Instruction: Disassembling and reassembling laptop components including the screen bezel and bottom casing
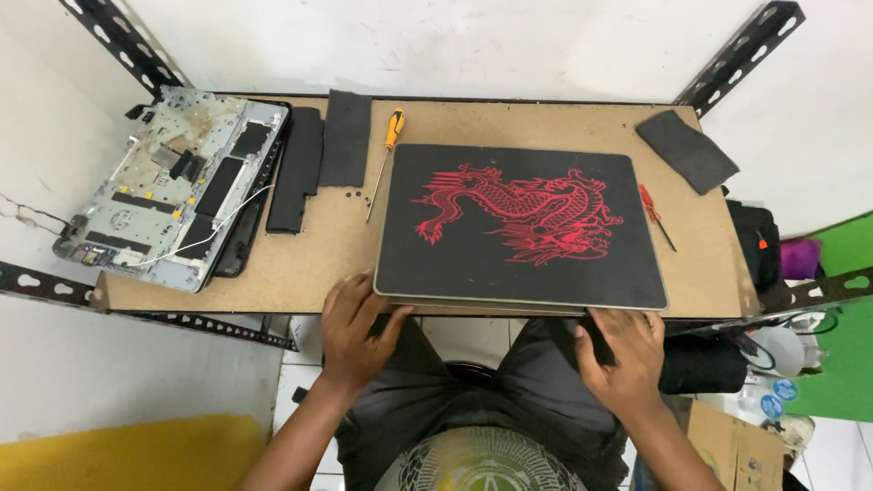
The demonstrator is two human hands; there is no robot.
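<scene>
The left hand rests at the near edge of the table, its fingers spread loosely and lying against the near left corner of a black mat printed with a red dragon, gripping nothing that shows. The right hand sits below the mat's near right corner, fingers curled at the edge of a thin grey slab that lies under the mat; whether they clamp it I cannot tell. Beyond the left fingers lie an orange-handled screwdriver, 2 black panels, and further left an opened laptop chassis. Beyond the right fingers lie a small red screwdriver and a dark pad at the far corner.
</scene>
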